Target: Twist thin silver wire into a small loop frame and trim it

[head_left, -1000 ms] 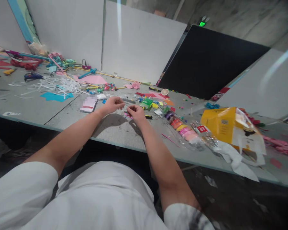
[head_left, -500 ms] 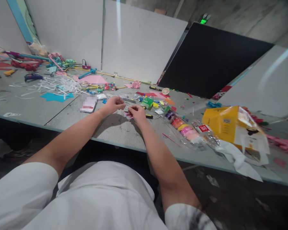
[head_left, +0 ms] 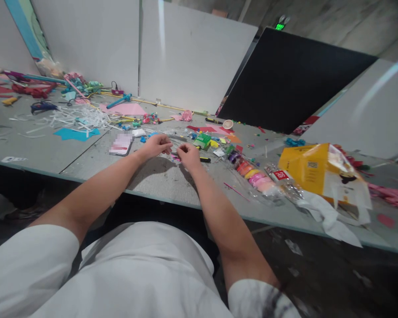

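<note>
My left hand (head_left: 158,145) and my right hand (head_left: 188,153) face each other just above the grey table (head_left: 166,185), a small gap between them. Both have thumb and fingers drawn together in a pinch. Whatever they hold, if anything, is too small to make out. Under the right hand lie small pink scraps (head_left: 175,157) and a black-and-yellow cutter (head_left: 204,160). Left of my left hand rests a phone (head_left: 121,144), its screen partly blurred. A green box (head_left: 202,141) stands just beyond my right hand.
Right of my hands lie a clear pack of coloured rolls (head_left: 252,174) and a yellow bag (head_left: 301,170). White paper strips (head_left: 82,117) and a blue paper piece (head_left: 76,134) are at the left. Upright white panels (head_left: 192,57) and a black panel (head_left: 295,79) line the back.
My right hand has shifted slightly, and the fingers of both hands have moved a little. The whole view has tilted slightly; the things on the table stay in place.
</note>
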A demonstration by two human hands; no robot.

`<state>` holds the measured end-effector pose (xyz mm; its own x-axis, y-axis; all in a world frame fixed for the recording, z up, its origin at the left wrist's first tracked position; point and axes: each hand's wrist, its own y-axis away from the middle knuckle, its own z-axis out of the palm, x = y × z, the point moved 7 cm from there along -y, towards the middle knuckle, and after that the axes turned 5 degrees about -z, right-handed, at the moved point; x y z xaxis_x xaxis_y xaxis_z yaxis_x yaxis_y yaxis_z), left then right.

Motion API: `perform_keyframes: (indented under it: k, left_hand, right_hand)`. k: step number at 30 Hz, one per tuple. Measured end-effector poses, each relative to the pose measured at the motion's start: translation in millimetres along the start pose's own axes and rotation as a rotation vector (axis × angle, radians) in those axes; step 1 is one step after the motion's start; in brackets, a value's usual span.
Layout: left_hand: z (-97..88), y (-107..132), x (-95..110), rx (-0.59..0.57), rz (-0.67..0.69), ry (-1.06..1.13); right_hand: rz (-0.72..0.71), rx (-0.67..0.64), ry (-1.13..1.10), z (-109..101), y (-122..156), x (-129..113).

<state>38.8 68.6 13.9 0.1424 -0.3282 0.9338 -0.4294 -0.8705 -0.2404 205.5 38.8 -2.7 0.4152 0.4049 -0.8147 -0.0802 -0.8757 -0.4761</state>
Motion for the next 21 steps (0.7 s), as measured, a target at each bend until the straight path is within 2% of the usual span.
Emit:
perform_keyframes:
  k: [9, 21]
  left_hand:
    - [-3.7, -2.9, -1.4, -0.013, 0.018, 0.024]
    - [6.4, 12.0, 17.0, -0.081, 0.177, 0.092]
  right_hand:
    - [-0.114, 0.011, 0.043, -2.8, 0.2, -8.3]
    - [-0.355, 0.156, 0.127, -20.6, 19.2, -60.3]
